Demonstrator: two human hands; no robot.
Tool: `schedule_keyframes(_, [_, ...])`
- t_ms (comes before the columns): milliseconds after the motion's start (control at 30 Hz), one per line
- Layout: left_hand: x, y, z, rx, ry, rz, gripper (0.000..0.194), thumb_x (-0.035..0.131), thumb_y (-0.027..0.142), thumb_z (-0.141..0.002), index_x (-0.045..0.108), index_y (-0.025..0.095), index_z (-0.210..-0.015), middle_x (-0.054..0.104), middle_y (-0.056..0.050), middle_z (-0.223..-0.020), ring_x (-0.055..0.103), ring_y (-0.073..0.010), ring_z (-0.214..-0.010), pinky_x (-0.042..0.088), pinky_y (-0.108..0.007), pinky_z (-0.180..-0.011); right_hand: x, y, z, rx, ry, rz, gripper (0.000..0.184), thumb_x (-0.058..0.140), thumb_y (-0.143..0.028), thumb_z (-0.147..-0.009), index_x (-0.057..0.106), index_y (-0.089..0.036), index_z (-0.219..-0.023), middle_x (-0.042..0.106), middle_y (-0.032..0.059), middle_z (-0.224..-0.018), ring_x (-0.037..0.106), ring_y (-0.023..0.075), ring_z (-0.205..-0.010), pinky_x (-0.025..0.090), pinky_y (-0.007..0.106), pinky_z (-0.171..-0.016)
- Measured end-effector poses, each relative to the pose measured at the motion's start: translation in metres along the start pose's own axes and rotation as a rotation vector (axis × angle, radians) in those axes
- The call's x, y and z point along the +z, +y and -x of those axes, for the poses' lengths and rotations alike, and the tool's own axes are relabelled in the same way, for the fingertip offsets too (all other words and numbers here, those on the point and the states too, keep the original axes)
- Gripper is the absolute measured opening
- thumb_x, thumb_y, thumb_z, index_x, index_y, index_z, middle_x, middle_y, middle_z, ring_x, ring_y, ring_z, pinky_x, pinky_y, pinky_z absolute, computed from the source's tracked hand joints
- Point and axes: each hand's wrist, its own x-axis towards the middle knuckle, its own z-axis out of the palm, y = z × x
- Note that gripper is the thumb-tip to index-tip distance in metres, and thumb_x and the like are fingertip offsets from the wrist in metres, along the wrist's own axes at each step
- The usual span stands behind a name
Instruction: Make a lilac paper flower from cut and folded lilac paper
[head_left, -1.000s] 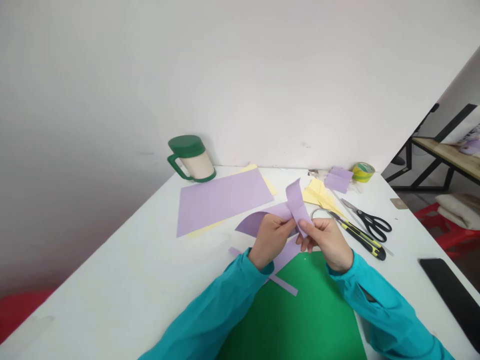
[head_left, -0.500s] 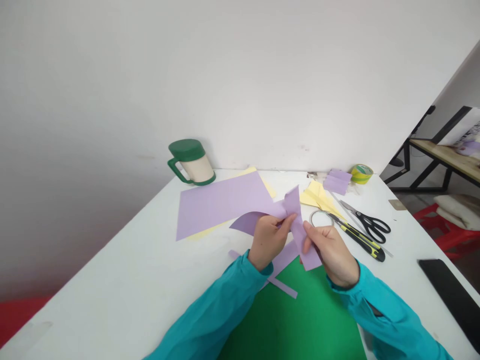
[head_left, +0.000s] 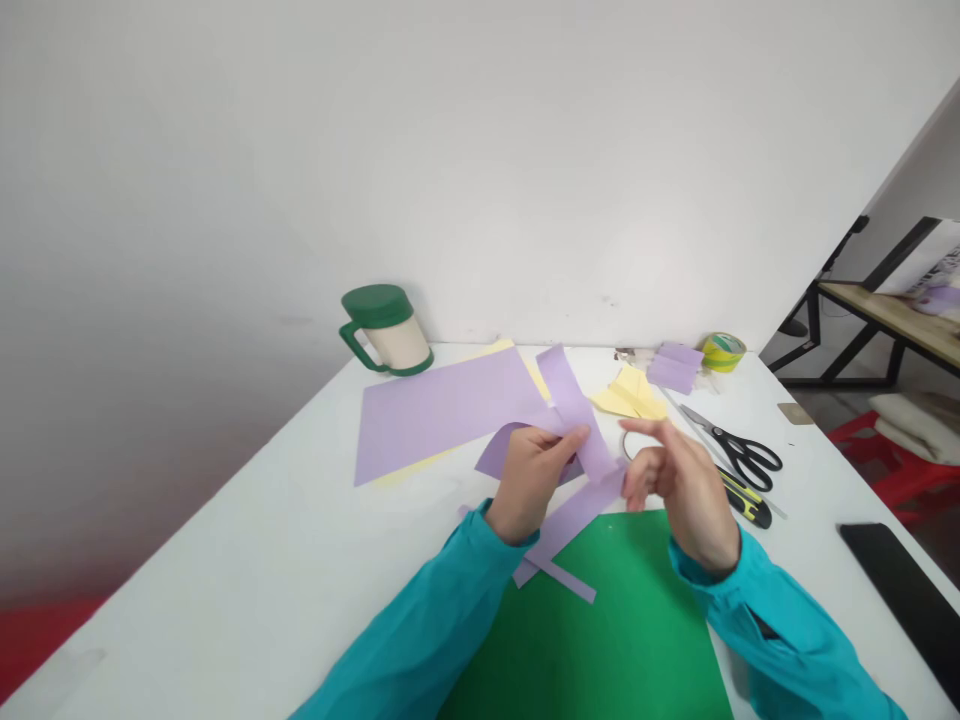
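Between the thumb and fingers of my left hand (head_left: pixel 531 475) is a purple paper piece (head_left: pixel 574 405); one band stands up and a curved part reaches left behind the hand. My right hand (head_left: pixel 682 485) is off the paper, just to its right, with fingers apart and partly curled, holding nothing. Below the hands, purple paper strips (head_left: pixel 570 522) lie partly over a green sheet (head_left: pixel 600 620). A ring (head_left: pixel 630 445) and a yellow-black utility knife (head_left: pixel 746 500) are partly hidden behind my right hand.
Back left stand a green-and-cream mug (head_left: pixel 394 335) and a large purple sheet (head_left: pixel 442 410) over yellow paper. At the right lie folded yellow paper (head_left: pixel 630 393), scissors (head_left: pixel 739 448), a creased purple piece (head_left: pixel 675 367), a tape roll (head_left: pixel 724 352) and a black flat object (head_left: pixel 900 600).
My right hand has let go of the purple paper and drawn back to the right, its fingers opening. The paper in my left hand has turned, its upright band now leaning left.
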Motion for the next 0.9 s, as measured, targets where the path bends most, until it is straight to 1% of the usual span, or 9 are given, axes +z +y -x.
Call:
schedule_keyframes(100, [-0.003,0.006,-0.001,-0.151,-0.059,0.183,0.046,0.074,0.04,-0.064,0.044,0.016,-0.038,0.034,0.006,-0.036,0.03,-0.0058,-0.038,0.025,-0.022,-0.04,-0.008,0.002,-0.008,-0.252,0.184,0.116,0.039,0.048,-0.051,-0.087,0.063,-0.017,-0.099,0.059,-0.0022,-0.049,0.051,0.0112,-0.042,0.041,0.023,-0.045])
schedule_keyframes(200, [-0.007,0.016,-0.001,-0.29,-0.313,0.254,0.029,0.076,0.037,-0.063,0.063,0.012,-0.054,0.057,-0.002,-0.049,0.051,-0.0122,-0.049,0.039,-0.024,-0.049,-0.015,0.003,-0.018,-0.304,0.217,0.241,0.028,0.06,-0.044,-0.08,0.065,-0.019,-0.091,0.06,-0.0019,-0.054,0.053,0.0119,-0.05,0.042,0.025,-0.051])
schedule_keyframes(267, [-0.01,0.021,-0.002,-0.351,-0.462,0.267,0.027,0.075,0.036,-0.066,0.067,0.011,-0.062,0.064,-0.006,-0.059,0.056,-0.0143,-0.055,0.042,-0.024,-0.052,-0.019,0.003,-0.023,-0.226,0.152,0.322,0.026,0.064,-0.043,-0.076,0.066,-0.018,-0.082,0.062,0.0007,-0.06,0.055,0.0129,-0.056,0.042,0.026,-0.055])
schedule_keyframes(367, [-0.014,0.021,-0.004,-0.377,-0.555,0.279,0.03,0.071,0.039,-0.072,0.068,0.011,-0.062,0.064,-0.007,-0.059,0.055,-0.0131,-0.051,0.04,-0.023,-0.048,-0.021,0.003,-0.027,-0.062,0.013,0.377,0.026,0.061,-0.043,-0.075,0.062,-0.017,-0.07,0.063,0.0029,-0.065,0.056,0.0136,-0.06,0.042,0.026,-0.056])
schedule_keyframes(467, [-0.017,0.013,-0.008,-0.408,-0.589,0.264,0.032,0.07,0.041,-0.072,0.066,0.013,-0.057,0.06,-0.005,-0.052,0.05,-0.0119,-0.044,0.031,-0.023,-0.039,-0.022,0.002,-0.025,-0.148,-0.052,0.469,0.019,0.062,-0.035,-0.07,0.059,-0.018,-0.079,0.062,0.0022,-0.076,0.056,0.0148,-0.07,0.043,0.027,-0.062])
schedule_keyframes(567, [-0.017,0.006,-0.009,-0.454,-0.593,0.236,0.033,0.07,0.044,-0.071,0.066,0.014,-0.059,0.057,-0.003,-0.047,0.045,-0.01,-0.039,0.024,-0.023,-0.036,-0.02,0.004,-0.021,-0.244,-0.172,0.692,0.031,0.063,-0.025,-0.064,0.059,-0.019,-0.095,0.06,0.0016,-0.086,0.055,0.0148,-0.073,0.042,0.026,-0.061])
schedule_keyframes(667, [-0.014,0.006,-0.008,-0.454,-0.62,0.249,0.036,0.07,0.049,-0.069,0.067,0.013,-0.064,0.061,-0.004,-0.053,0.051,-0.0117,-0.046,0.033,-0.022,-0.041,-0.017,0.01,-0.019,-0.27,-0.183,0.898,0.022,0.056,-0.016,-0.066,0.064,-0.02,-0.086,0.059,-0.0014,-0.069,0.051,0.0126,-0.059,0.038,0.025,-0.056])
schedule_keyframes(767, [-0.016,0.01,-0.011,-0.378,-0.516,0.257,0.04,0.068,0.05,-0.069,0.065,0.012,-0.059,0.064,-0.007,-0.059,0.058,-0.0141,-0.056,0.044,-0.024,-0.056,-0.015,0.017,-0.02,-0.344,0.031,0.951,0.017,0.05,-0.016,-0.071,0.067,-0.019,-0.077,0.058,-0.0016,-0.058,0.049,0.0125,-0.052,0.037,0.026,-0.054])
schedule_keyframes(900, [-0.022,0.005,-0.024,-0.151,-0.017,0.269,0.026,0.072,0.038,-0.062,0.066,0.014,-0.069,0.067,-0.005,-0.072,0.061,-0.0157,-0.069,0.047,-0.027,-0.07,-0.019,0.023,-0.026,-0.479,0.404,0.957,0.019,0.05,-0.028,-0.079,0.067,-0.019,-0.081,0.061,-0.0003,-0.058,0.051,0.0139,-0.05,0.039,0.027,-0.055])
